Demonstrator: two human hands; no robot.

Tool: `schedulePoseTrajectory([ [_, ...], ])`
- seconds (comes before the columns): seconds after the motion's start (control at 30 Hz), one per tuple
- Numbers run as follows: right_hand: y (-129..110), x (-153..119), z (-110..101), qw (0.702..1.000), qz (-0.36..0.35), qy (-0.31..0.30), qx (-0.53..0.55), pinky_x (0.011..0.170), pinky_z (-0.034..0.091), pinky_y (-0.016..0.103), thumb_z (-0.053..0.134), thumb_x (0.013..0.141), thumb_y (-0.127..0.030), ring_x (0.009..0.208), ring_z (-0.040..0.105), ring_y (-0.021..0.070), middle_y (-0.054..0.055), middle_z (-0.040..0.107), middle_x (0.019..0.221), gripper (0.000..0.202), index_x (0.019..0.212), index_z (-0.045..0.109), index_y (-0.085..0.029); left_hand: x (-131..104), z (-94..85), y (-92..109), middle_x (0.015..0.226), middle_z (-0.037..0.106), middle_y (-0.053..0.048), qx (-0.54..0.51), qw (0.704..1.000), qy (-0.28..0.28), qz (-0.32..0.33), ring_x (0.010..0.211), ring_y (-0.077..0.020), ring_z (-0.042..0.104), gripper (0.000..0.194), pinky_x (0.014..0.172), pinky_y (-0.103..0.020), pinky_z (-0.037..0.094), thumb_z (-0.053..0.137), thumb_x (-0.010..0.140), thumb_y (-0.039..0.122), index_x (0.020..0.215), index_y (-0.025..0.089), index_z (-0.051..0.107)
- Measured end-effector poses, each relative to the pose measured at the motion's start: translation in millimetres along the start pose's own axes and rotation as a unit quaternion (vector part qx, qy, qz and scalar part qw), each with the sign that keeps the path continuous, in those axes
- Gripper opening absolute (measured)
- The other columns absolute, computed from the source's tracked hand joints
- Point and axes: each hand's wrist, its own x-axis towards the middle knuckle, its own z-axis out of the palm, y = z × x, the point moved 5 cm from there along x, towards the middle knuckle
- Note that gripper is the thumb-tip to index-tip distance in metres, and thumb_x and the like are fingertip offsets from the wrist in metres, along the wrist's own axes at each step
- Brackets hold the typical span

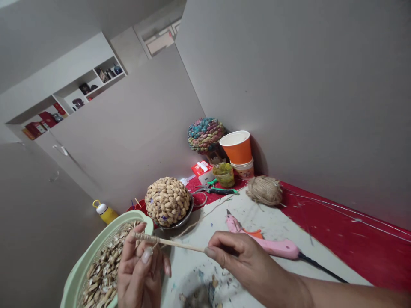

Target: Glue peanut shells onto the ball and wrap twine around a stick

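Pale stick (184, 245) pinched in my right hand (245, 262) at five o'clock, my curled left hand (139, 271) grips its wound end, red table (324, 233) below, grey wall (305, 107) at two.

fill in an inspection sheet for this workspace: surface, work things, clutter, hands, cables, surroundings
Surface: pale sheet over a red tabletop; small scraps and stains on the sheet
Work things: thin stick, one end wrapped in twine; twine ball, a strand trailing from it toward the stick
Clutter: pink glue gun, pliers, orange cup, bumpy tan dome, green basket of shell pieces
Left hand: at the wrapped end; firmness of hold unclear
Right hand: pinches the bare end
Cables: black cord from the glue gun; its far end not visible
Surroundings: grey walls, stocked wall shelves, yellow bottle
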Motion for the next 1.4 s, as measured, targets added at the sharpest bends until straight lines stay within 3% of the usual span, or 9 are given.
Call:
schedulePoseTrajectory([
  [0.17,1,-1,2,0.999,0.015,-0.01,0.032,0.052,0.03,0.024,0.052,0.09,-0.049,0.057,0.036,0.0115,-0.004,0.041,0.06,0.038,0.069,0.051,-0.018,2,-1.7,-7,0.068,0.059,0.0,-0.001,1.0,-0.019,0.0,0.055,-0.0119,0.052,0.042,0.048,-0.023,0.049,0.073,0.074,0.019,0.115,0.024,0.067],
  [0.37,4,3,10,0.986,0.095,-0.073,0.117,0.049,0.028,0.022,0.062,0.08,-0.058,0.05,0.037,0.0095,-0.004,0.045,0.053,0.045,0.069,0.055,-0.016,6,-1.8,-11,0.07,0.061,-0.001,0.01,1.0,-0.017,0.005,0.057,-0.0122,0.053,0.033,0.05,-0.023,0.049,0.075,0.072,0.022,0.105,0.021,0.072],
  [0.6,7,-1,19,0.958,0.162,-0.154,0.18,0.04,0.018,0.02,0.059,0.078,-0.065,0.039,0.026,0.0059,-0.008,0.04,0.046,0.051,0.071,0.058,-0.014,6,-1.3,-9,0.069,0.063,-0.002,0.019,1.0,-0.011,0.016,0.055,-0.0124,0.052,0.027,0.048,-0.024,0.047,0.079,0.068,0.023,0.094,0.019,0.075],
  [0.93,6,-3,21,0.94,0.197,-0.185,0.209,0.034,0.017,0.018,0.056,0.078,-0.065,0.034,0.023,0.0052,-0.01,0.038,0.041,0.05,0.071,0.057,-0.016,3,4.8,-9,0.065,0.062,-0.002,0.021,1.0,-0.012,-0.01,0.055,-0.0115,0.053,0.026,0.052,-0.023,0.048,0.077,0.071,0.025,0.095,0.018,0.075],
  [1.17,-1,-6,22,0.908,0.21,-0.211,0.293,0.031,0.012,0.019,0.062,0.075,-0.063,0.03,0.019,0.0039,-0.011,0.038,0.038,0.047,0.074,0.057,-0.016,10,-3.4,-15,0.068,0.064,-0.004,0.037,0.997,-0.063,-0.01,0.058,-0.0142,0.058,0.023,0.052,-0.025,0.051,0.076,0.073,0.027,0.094,0.019,0.076],
  [1.3,-3,-8,23,0.887,0.234,-0.245,0.315,0.03,0.011,0.02,0.063,0.077,-0.06,0.028,0.017,0.0034,-0.012,0.038,0.036,0.044,0.073,0.056,-0.016,12,-7.0,-19,0.07,0.066,-0.005,0.048,0.997,-0.061,-0.019,0.056,-0.0132,0.058,0.017,0.052,-0.024,0.05,0.077,0.073,0.028,0.087,0.017,0.076],
  [1.4,-1,-6,24,0.899,0.226,-0.238,0.291,0.031,0.012,0.019,0.061,0.079,-0.06,0.029,0.02,0.0038,-0.01,0.044,0.04,0.044,0.077,0.055,-0.017,13,-7.1,-20,0.068,0.064,-0.004,0.055,0.997,-0.057,-0.015,0.056,-0.0126,0.058,0.015,0.052,-0.023,0.05,0.076,0.074,0.028,0.083,0.017,0.075],
])
